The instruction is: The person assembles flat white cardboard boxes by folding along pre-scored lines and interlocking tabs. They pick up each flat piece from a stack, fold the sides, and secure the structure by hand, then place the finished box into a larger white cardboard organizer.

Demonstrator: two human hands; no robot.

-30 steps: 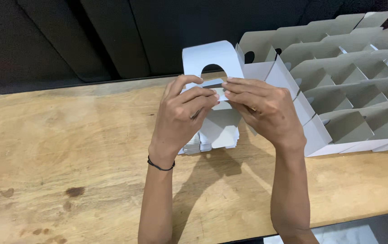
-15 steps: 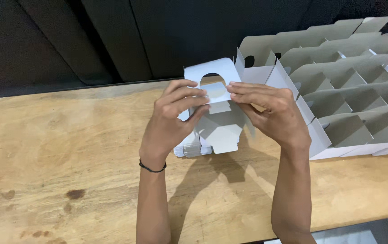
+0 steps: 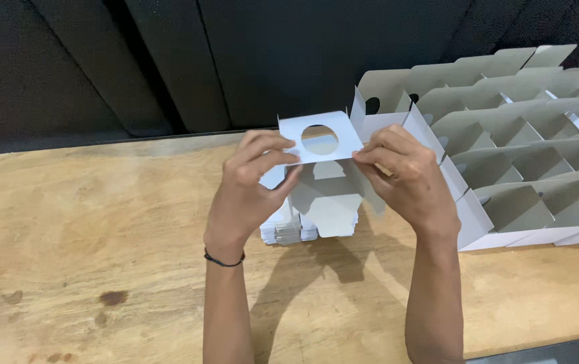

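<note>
The left hand pinches the left edge of a small white folded cardboard box, whose flap with a round hole now lies flatter than half a second ago. The right hand grips its right edge. Beyond it stands a grey cardboard divider grid on the wooden surface.

A white cardboard piece with a round hole sits at centre frame, grey on its lower folds. A white stack of flat cards lies beneath it. At right, the divider box is grey inside with white edges. The tan wooden table shows dark brown stains at lower left. A black band circles one wrist. The backdrop is black.
</note>
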